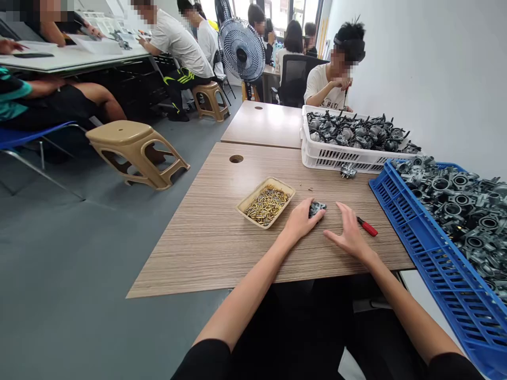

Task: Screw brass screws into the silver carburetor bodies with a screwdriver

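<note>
Grips a grey metal part at the desk with the left hand, closed about its near side. Shows the right hand spread, with thumb apart from fingers, between the part and a red-handled screwdriver. Has the part right of a beige tray of brass-coloured pieces, left of a blue crate of metal castings.
</note>
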`<state>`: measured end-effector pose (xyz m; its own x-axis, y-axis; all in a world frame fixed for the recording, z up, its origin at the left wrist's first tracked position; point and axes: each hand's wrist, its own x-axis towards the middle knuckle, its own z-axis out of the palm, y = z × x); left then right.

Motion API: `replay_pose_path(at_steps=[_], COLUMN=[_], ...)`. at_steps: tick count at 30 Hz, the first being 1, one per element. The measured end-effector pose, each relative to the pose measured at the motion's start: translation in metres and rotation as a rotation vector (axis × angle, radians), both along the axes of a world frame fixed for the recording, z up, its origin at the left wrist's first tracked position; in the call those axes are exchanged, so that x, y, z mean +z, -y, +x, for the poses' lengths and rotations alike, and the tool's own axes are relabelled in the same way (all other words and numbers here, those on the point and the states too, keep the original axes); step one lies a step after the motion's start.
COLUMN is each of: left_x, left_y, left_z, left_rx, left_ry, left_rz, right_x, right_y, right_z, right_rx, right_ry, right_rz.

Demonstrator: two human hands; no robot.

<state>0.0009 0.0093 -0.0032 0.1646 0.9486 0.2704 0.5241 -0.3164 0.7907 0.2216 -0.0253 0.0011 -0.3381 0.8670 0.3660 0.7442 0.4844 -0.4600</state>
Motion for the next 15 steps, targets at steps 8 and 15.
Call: replay_pose_path(at_steps=[8, 15], left_x=[-0.008, -0.013], left_y=[0.002, -0.005], left_z=[0.000, -0.006], left_rx=[-0.124, -0.142], left_ry=[0.027, 0.020], left_rz=[0.047, -0.012], right_x=[-0.010, 0.034], right_y=[-0.016, 0.027], right_z=[-0.041, -0.010], right_rx=[0.033, -0.191], right_ry=[-0.227, -0.473], right_rz=[-0.163, -0.298])
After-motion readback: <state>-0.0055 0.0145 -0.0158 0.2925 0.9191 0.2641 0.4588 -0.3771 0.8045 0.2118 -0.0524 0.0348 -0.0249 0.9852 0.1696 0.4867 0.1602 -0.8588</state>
